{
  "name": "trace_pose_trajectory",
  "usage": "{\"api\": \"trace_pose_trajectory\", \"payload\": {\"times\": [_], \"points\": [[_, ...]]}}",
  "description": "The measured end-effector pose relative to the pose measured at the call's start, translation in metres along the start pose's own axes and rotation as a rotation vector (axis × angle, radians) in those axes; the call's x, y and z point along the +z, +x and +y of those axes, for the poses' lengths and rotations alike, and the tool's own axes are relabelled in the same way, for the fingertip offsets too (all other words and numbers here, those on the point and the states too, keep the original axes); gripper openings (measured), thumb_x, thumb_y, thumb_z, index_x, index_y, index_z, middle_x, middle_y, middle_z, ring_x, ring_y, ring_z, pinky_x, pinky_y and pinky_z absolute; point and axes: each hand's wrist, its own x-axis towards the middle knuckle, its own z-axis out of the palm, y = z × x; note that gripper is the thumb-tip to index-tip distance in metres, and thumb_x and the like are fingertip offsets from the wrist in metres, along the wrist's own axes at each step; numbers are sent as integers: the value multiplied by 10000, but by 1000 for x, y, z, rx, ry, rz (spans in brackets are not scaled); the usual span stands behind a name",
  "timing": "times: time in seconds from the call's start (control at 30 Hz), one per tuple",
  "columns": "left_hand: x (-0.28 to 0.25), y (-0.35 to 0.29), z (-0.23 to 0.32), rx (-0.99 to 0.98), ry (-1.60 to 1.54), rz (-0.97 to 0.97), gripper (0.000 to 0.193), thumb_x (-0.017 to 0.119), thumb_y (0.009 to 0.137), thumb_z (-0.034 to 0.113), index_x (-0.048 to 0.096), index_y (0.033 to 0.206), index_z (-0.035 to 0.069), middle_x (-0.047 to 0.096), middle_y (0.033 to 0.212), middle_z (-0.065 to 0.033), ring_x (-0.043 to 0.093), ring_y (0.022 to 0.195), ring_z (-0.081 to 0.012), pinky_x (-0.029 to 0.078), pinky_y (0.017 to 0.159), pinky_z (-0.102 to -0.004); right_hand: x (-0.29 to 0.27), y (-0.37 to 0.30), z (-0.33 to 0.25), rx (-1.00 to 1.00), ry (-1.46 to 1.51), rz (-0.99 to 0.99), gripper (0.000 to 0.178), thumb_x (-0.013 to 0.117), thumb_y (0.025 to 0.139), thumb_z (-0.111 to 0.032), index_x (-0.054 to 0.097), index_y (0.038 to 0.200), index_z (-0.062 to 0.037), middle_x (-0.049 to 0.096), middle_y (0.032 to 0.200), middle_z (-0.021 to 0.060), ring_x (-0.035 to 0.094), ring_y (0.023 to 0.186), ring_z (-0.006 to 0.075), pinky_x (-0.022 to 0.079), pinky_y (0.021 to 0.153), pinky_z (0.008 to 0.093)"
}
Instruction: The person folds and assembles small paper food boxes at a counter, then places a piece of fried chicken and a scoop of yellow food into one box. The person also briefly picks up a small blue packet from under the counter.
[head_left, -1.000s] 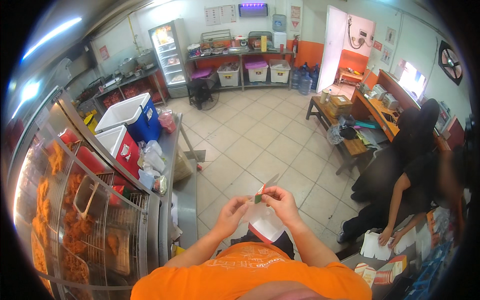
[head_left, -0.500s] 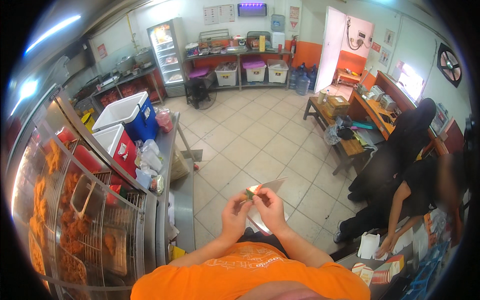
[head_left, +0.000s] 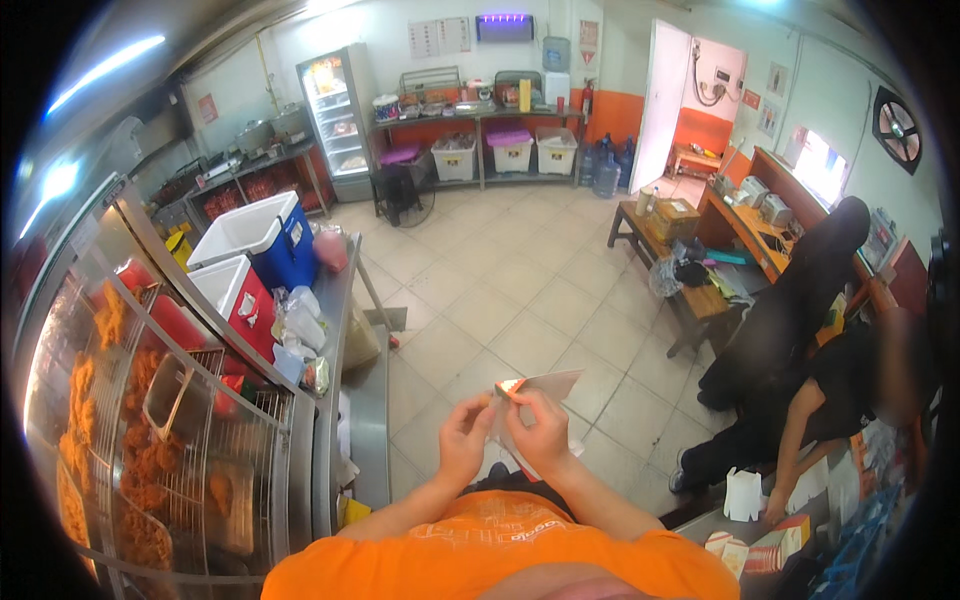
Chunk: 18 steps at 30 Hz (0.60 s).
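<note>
Flat paper box half-opened, held at chest height above the tile floor (head_left: 540, 290).
Steel counter (head_left: 345, 330) with blue cooler (head_left: 270, 235) and red cooler (head_left: 235, 300) sits left. Paper box (head_left: 535, 395) still mostly flat, not squared up; left hand (head_left: 465, 440) pinches its left edge, right hand (head_left: 545, 435) grips the flap.

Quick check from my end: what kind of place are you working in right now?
Most likely a fried-food shop's kitchen. A glass warming case on the left holds breaded fried pieces, a glass-door fridge stands at the back wall, and both hands, left hand and right hand, hold a flat paper box.
</note>
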Motion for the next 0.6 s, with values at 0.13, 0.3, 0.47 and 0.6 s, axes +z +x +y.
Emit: {"api": "trace_pose_trajectory", "payload": {"times": [0.13,0.3,0.47,0.6], "points": [[-7,0,-2,-14,22,-13,215,651,1060,75,698,1253,-8,717,1282,-78,661,1165,-156,513,1027,-315,2,-8,6,258,323,-109,130,721,975,4,726,1104,20,785,1065,99,741,961,151,586,834,297],[-15,7,3,-38,28,-98,199,649,1062,80,717,1231,-2,701,1321,-93,661,1165,-168,512,1027,-326,-6,-6,12,543,585,-238,182,721,999,-63,745,1172,-11,768,1110,48,702,1028,132,549,913,296],[-14,9,11,-25,4,-148,182,661,1053,80,722,1201,-8,695,1317,-90,666,1137,-168,523,994,-309,-15,1,8,557,652,-272,179,722,998,-66,755,1166,-14,767,1110,49,695,1037,130,544,911,291],[-14,12,14,-61,76,-165,177,659,1050,71,714,1193,-16,700,1277,-79,672,1088,-151,541,931,-292,-16,2,7,566,515,-273,191,736,991,-74,757,1172,-16,767,1117,49,695,1036,131,547,908,290]]}}
